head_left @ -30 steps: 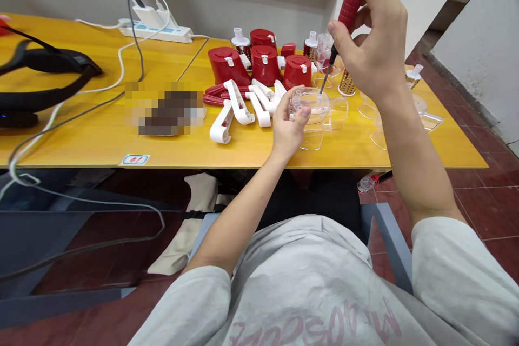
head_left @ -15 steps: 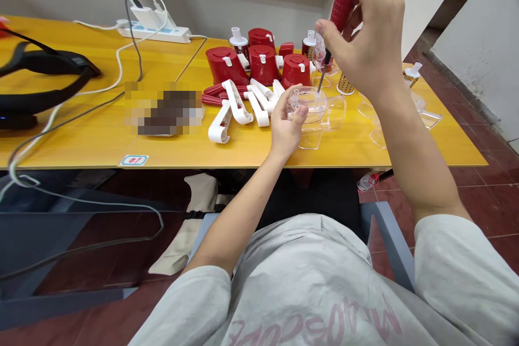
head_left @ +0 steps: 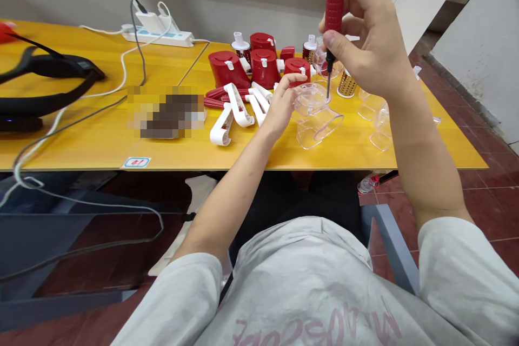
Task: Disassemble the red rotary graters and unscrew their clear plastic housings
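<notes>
In the head view, my right hand is closed around the red grip of a screwdriver with a black end cap. The screwdriver stands nearly upright, its tip at the right rim of a clear plastic housing. This housing has a round top and a wide, open lower part near the table. My left hand grips the left side of the round top, its fingers partly behind the rim. Whether a screw sits under the tip is too small to tell.
Behind the housing stand several red plastic bodies and perforated metal drums. White handles lie left of my left hand. More clear housings are on the right. A power strip and a black headset occupy the left.
The screwdriver has gone from slanted to nearly upright, its tip shifting right to the housing's rim. My left fingers have loosened and extended, and the housing has turned slightly.
</notes>
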`<move>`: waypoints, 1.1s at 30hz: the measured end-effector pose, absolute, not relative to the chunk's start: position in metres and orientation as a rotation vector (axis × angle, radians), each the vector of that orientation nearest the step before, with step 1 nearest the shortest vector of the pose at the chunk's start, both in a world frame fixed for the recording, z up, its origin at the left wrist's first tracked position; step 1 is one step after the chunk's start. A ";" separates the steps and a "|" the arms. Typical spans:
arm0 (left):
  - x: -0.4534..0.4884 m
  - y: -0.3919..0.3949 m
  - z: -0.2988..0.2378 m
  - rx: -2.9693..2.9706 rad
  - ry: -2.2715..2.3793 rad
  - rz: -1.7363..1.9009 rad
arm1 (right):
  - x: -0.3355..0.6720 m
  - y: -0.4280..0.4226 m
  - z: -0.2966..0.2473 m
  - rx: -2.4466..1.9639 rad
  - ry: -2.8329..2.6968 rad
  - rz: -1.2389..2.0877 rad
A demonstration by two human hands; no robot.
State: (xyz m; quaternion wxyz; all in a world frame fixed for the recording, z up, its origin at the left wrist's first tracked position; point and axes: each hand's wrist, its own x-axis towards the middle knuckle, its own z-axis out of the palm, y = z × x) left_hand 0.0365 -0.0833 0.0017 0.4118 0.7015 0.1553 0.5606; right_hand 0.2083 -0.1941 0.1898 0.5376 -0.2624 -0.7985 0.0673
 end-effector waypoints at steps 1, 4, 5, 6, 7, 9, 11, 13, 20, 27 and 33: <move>0.035 -0.081 0.006 1.747 0.399 1.381 | 0.210 -0.194 0.189 -0.630 -1.891 0.158; 0.027 -0.084 0.016 1.725 0.506 1.467 | 0.212 -0.197 0.188 -0.653 -1.857 0.136; 0.023 -0.090 0.018 1.726 0.550 1.537 | 0.212 -0.197 0.188 -0.656 -1.836 0.126; 0.020 -0.100 0.020 1.737 0.584 1.604 | 0.213 -0.198 0.188 -0.662 -1.818 0.115; 0.017 -0.112 0.022 1.777 0.601 1.630 | 0.213 -0.198 0.187 -0.667 -1.797 0.099; 0.014 -0.142 0.025 1.941 0.629 1.614 | 0.212 -0.199 0.188 -0.689 -1.759 0.074; 0.015 -0.168 0.029 2.098 0.714 1.590 | 0.212 -0.201 0.189 -0.719 -1.727 0.051; 0.017 -0.184 0.034 2.161 0.793 1.557 | 0.210 -0.206 0.190 -0.775 -1.704 0.030; 0.004 -0.164 0.036 2.128 0.656 1.406 | 0.206 -0.226 0.195 -1.027 -1.744 -0.059; 0.011 -0.148 0.031 1.973 0.582 1.424 | 0.207 -0.199 0.185 -0.775 -1.716 -0.038; 0.001 -0.129 0.027 1.952 0.375 1.235 | 0.206 -0.196 0.182 -0.779 -1.698 0.092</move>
